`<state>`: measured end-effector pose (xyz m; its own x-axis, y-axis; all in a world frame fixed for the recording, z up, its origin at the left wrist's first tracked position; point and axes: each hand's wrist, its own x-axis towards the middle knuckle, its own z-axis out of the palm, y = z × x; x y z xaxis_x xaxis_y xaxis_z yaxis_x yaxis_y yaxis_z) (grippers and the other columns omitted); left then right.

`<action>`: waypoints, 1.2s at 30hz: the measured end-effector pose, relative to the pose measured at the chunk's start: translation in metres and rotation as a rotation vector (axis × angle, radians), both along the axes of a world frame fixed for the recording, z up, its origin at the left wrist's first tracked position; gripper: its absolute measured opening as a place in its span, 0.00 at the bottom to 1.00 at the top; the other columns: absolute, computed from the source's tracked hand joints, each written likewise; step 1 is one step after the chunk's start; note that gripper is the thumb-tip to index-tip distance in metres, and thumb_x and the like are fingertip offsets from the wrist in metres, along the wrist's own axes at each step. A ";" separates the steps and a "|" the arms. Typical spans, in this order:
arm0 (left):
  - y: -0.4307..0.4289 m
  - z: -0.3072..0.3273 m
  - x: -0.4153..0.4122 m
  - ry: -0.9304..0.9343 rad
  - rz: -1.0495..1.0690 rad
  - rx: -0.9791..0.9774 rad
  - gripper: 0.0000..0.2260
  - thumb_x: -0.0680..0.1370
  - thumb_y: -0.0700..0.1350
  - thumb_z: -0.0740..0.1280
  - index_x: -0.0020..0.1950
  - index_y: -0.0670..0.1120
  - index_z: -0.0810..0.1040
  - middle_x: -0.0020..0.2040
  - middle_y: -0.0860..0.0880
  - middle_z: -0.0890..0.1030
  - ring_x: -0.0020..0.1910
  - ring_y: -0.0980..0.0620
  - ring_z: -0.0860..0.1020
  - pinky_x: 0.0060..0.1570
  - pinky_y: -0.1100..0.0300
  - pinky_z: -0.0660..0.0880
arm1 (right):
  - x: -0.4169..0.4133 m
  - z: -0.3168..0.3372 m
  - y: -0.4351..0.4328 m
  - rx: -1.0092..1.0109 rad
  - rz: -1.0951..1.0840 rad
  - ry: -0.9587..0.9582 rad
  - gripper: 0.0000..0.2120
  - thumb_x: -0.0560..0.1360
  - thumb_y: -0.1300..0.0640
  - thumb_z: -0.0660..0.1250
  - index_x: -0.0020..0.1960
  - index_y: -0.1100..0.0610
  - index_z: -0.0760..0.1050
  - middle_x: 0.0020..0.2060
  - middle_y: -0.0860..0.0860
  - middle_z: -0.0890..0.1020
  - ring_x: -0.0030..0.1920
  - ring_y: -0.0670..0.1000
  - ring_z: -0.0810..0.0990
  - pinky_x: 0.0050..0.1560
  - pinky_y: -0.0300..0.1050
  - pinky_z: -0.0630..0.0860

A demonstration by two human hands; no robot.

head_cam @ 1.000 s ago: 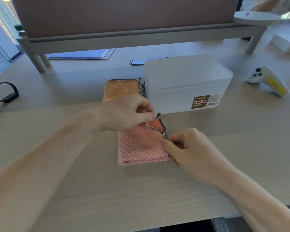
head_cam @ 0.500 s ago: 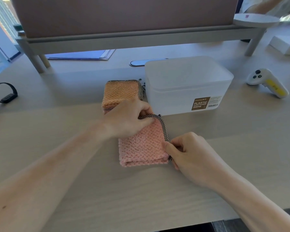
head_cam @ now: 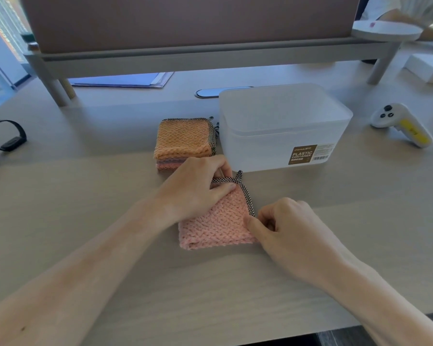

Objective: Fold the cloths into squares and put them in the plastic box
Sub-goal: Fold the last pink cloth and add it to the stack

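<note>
A pink knitted cloth (head_cam: 218, 227) with a black-and-white checked edge lies folded into a square on the table in front of me. My left hand (head_cam: 198, 187) pinches its far checked edge near the top right corner. My right hand (head_cam: 285, 227) pinches its right edge with thumb and fingers. Behind it sits a stack of folded cloths (head_cam: 183, 142), orange on top. To the right of that stack stands the translucent white plastic box (head_cam: 283, 126), with nothing visible inside.
A white and yellow controller (head_cam: 403, 124) lies at the right. A black wristband (head_cam: 5, 134) lies at the left edge. A raised shelf (head_cam: 210, 54) spans the back, with papers (head_cam: 125, 79) under it. Another person's arm shows at top right.
My left hand has laid the lifted corner down flat, so the pink cloth now lies as a square. My right hand stays on the right edge.
</note>
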<state>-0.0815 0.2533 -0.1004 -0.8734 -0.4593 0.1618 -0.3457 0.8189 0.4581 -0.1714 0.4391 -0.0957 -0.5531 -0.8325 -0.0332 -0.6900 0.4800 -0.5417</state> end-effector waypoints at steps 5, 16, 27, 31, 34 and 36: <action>0.017 0.007 0.022 0.108 -0.050 -0.274 0.17 0.82 0.58 0.60 0.66 0.51 0.75 0.64 0.55 0.76 0.66 0.55 0.72 0.69 0.54 0.66 | 0.005 0.011 0.002 -0.027 -0.038 0.300 0.18 0.78 0.36 0.59 0.43 0.49 0.71 0.39 0.44 0.78 0.40 0.50 0.78 0.38 0.46 0.73; 0.026 -0.003 0.049 -0.059 -0.023 0.112 0.28 0.86 0.49 0.54 0.84 0.54 0.46 0.83 0.59 0.47 0.80 0.66 0.41 0.80 0.60 0.44 | -0.007 -0.022 -0.013 0.194 0.304 0.333 0.39 0.76 0.31 0.30 0.80 0.51 0.30 0.80 0.43 0.34 0.78 0.40 0.31 0.79 0.43 0.35; 0.016 0.019 0.064 -0.217 0.451 0.130 0.17 0.69 0.63 0.75 0.41 0.52 0.74 0.42 0.56 0.78 0.40 0.58 0.75 0.36 0.59 0.69 | 0.000 -0.010 -0.013 -0.186 0.143 0.170 0.31 0.81 0.42 0.54 0.81 0.43 0.49 0.79 0.41 0.55 0.79 0.42 0.51 0.77 0.39 0.51; 0.021 0.024 0.061 -0.158 0.450 0.159 0.19 0.69 0.59 0.77 0.45 0.52 0.69 0.41 0.55 0.79 0.39 0.56 0.75 0.36 0.58 0.69 | 0.009 -0.016 -0.015 -0.046 0.360 0.352 0.29 0.82 0.38 0.43 0.82 0.41 0.43 0.80 0.38 0.39 0.80 0.42 0.36 0.78 0.42 0.37; 0.025 0.023 0.062 -0.098 0.413 0.202 0.23 0.71 0.57 0.77 0.50 0.52 0.65 0.44 0.53 0.80 0.42 0.53 0.78 0.42 0.54 0.76 | 0.010 -0.025 -0.016 0.068 0.365 0.345 0.32 0.80 0.35 0.36 0.81 0.44 0.35 0.79 0.39 0.35 0.78 0.41 0.30 0.77 0.43 0.33; 0.027 0.020 0.063 -0.029 0.364 0.285 0.22 0.72 0.54 0.77 0.53 0.53 0.64 0.47 0.52 0.80 0.44 0.53 0.80 0.48 0.50 0.79 | 0.009 -0.026 -0.015 0.081 0.365 0.351 0.32 0.81 0.36 0.38 0.81 0.45 0.34 0.80 0.40 0.35 0.78 0.41 0.29 0.76 0.44 0.32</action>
